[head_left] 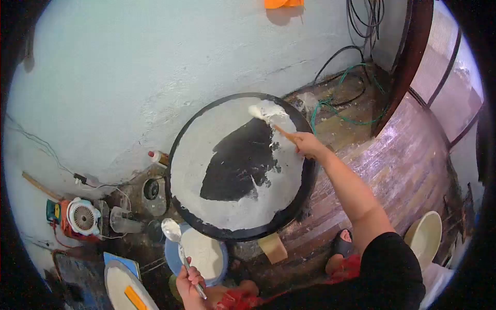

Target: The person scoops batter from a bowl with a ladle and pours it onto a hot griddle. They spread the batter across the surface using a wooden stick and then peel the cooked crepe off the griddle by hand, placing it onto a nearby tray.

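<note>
Two risks applied. Batter could drip from the ladle (171, 230), held above the batter bowl (168, 254), and land outside it; the left hand (188, 281) was closed around its handle. On the griddle (243, 235) beyond, the bare dark patch (237, 163) could be left uncovered if the batter (196, 170) set first. Farthest out, the right hand (308, 144) was clenched on the wooden spreader (281, 132), with the blade touching batter near the far rim.
</note>
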`<state>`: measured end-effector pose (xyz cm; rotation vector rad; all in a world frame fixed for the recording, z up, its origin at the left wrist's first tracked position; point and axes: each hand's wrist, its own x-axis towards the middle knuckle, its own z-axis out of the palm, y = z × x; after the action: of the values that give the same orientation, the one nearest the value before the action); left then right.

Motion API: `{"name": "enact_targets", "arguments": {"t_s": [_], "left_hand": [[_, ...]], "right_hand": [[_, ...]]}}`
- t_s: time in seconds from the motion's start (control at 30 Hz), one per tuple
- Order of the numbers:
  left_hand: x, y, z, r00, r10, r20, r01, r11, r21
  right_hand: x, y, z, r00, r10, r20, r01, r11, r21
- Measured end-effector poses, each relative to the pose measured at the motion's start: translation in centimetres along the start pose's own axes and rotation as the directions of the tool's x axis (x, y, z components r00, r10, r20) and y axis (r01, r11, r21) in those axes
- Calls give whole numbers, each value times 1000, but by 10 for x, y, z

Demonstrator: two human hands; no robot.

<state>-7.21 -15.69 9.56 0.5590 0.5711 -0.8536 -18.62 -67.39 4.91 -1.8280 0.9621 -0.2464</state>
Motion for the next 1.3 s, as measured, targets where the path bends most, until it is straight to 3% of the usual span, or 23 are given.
{"name": "enact_targets", "arguments": {"t_s": [0.1, 0.13, 0.2, 0.23, 0.3, 0.33, 0.37, 0.43, 0.47, 0.5, 0.57, 0.6, 0.67, 0.7, 0.77, 0.8, 0.87, 1.0, 1.1, 1.17, 1.23, 1.27, 1.3], "left_hand": [[-4, 2, -4, 1000, 24, -14, -24, 1000, 2], [-9, -4, 5, 996, 40, -82, -43, 998, -37], [-10, -2, 2, 994, 58, -96, -61, 998, -25], [-11, -2, 0, 991, 70, -113, -72, 997, -10], [-15, -3, -2, 997, 55, -59, -59, 997, -59], [-15, -2, -4, 997, 62, -37, -64, 997, -45], [-14, -2, -6, 998, 68, -16, -69, 997, -31], [-15, 1, -11, 997, 81, 10, -81, 997, -7], [-16, 2, -11, 998, 65, -5, -65, 998, -13], [-18, 3, -13, 999, 50, -22, -50, 999, -19], [-20, 4, -18, 996, 91, -5, -91, 993, 74], [-19, 4, -20, 991, 132, 16, -133, 977, 164], [-16, 6, -21, 995, 104, 9, -105, 990, 94], [-17, 7, -19, 997, 81, 2, -81, 996, 24], [-21, 6, -12, 996, 91, -25, -90, 996, 5], [-22, 6, -11, 996, 83, -27, -82, 997, 10], [-20, 8, -25, 996, 71, 56, -73, 997, 34], [-22, 10, -26, 995, 90, -41, -87, 995, 58], [-19, 15, -36, 996, 85, 17, -86, 996, 37], [-22, 16, -34, 997, 75, 7, -75, 997, -4], [-22, 16, -37, 994, 62, 89, -62, 998, -7], [-23, 16, -36, 994, 64, 87, -64, 998, -6], [-23, 17, -35, 995, 56, 77, -56, 998, -2]], "right_hand": [[-4, 0, 3, 979, -67, -192, 86, 992, 91], [4, 8, 11, 979, -75, -188, 93, 992, 89], [24, 26, 31, 955, -203, -215, 169, 971, -167], [9, 4, 34, 955, -210, -212, 176, 970, -168], [-22, -33, 44, 999, 23, -35, -28, 988, -150], [-12, -15, 53, 976, -196, -94, 156, 934, -323], [-18, -9, 47, 975, -199, -97, 157, 932, -326], [-44, -19, 29, 990, -52, -134, 0, 933, -360], [-45, -4, 25, 948, -84, -307, -60, 900, -433], [-51, 0, 21, 948, -87, -307, -59, 899, -435], [-64, 7, 16, 907, 86, -413, -207, 944, -258], [-50, 26, 30, 935, -35, -353, -56, 968, -245], [-46, 21, 59, 961, -97, -260, 105, 994, 17], [-42, 15, 72, 961, -97, -257, 104, 994, 16], [-36, 1, 94, 927, -360, -108, 329, 915, -232], [-41, -10, 90, 925, -365, -102, 335, 914, -227], [-52, -45, 79, 974, -64, -216, 25, 984, -177], [-58, -50, 105, 979, -175, -106, 128, 928, -350], [-60, -38, 93, 977, -206, 51, 212, 929, -304], [-78, -44, 79, 974, -228, 6, 220, 930, -295], [-82, -43, 76, 958, -32, -284, -59, 950, -307], [-70, -26, 86, 966, -122, -227, 50, 952, -301], [-69, -26, 96, 966, -123, -226, 51, 953, -299]]}}
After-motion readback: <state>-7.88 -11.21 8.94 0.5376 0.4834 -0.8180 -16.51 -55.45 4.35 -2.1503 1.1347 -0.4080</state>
